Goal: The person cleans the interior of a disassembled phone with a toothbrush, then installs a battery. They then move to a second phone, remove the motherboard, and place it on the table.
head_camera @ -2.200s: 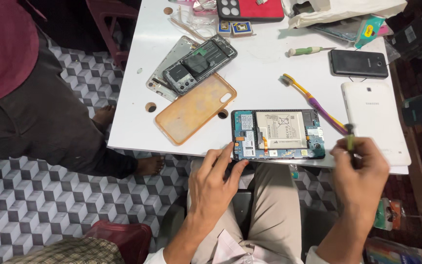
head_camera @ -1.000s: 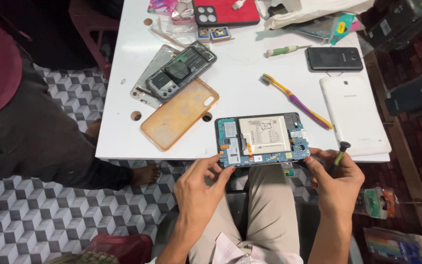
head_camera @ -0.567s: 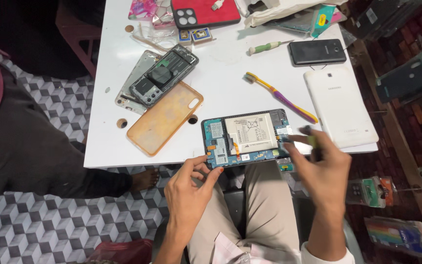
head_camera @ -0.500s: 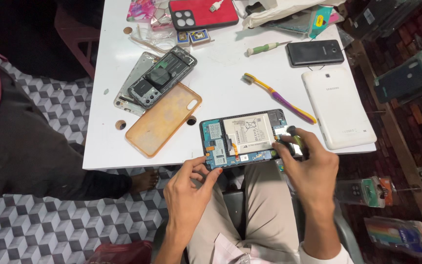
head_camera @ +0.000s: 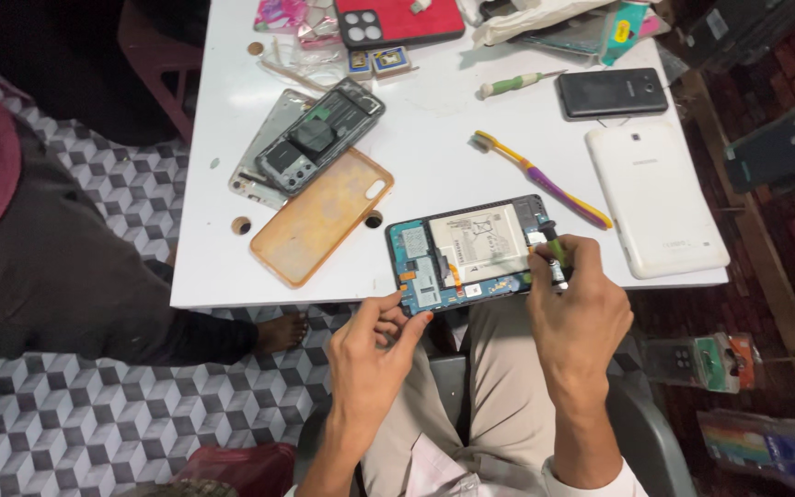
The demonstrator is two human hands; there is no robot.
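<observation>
Moved in from the edge since a moment ago: right hand (head_camera: pixel 580 308), now over the right end of the opened tablet (head_camera: pixel 471 253), fingers pinched tight round a small green-handled screwdriver (head_camera: pixel 554 250) with its tip down among the parts beside the white battery (head_camera: pixel 478 244). Left hand (head_camera: pixel 374 342) unchanged, thumb and fingertips narrow on the tablet's near-left corner, steadying it. Judged from this: work inside the casing under way, at the right end.

Tablet flat, back off, at the near edge of the white table (head_camera: pixel 425 147), partly overhanging above the lap.

Just right of it, a white back cover (head_camera: pixel 655 198); between them, running far-left, a yellow and purple toothbrush (head_camera: pixel 540 179). Further off, a black phone (head_camera: pixel 611 92) and a second green screwdriver (head_camera: pixel 512 85). Left of the tablet, an orange phone case (head_camera: pixel 322 216), then an opened phone (head_camera: pixel 319 138) lying on a grey frame. At the far edge, a red phone case (head_camera: pixel 397 18) and loose packets.

Below, a grey and white cube-patterned floor (head_camera: pixel 75 423). At far left, another person (head_camera: pixel 66 267) in dark trousers, one bare foot under the table edge. Along the right, cluttered shelving, too dim to make out.
</observation>
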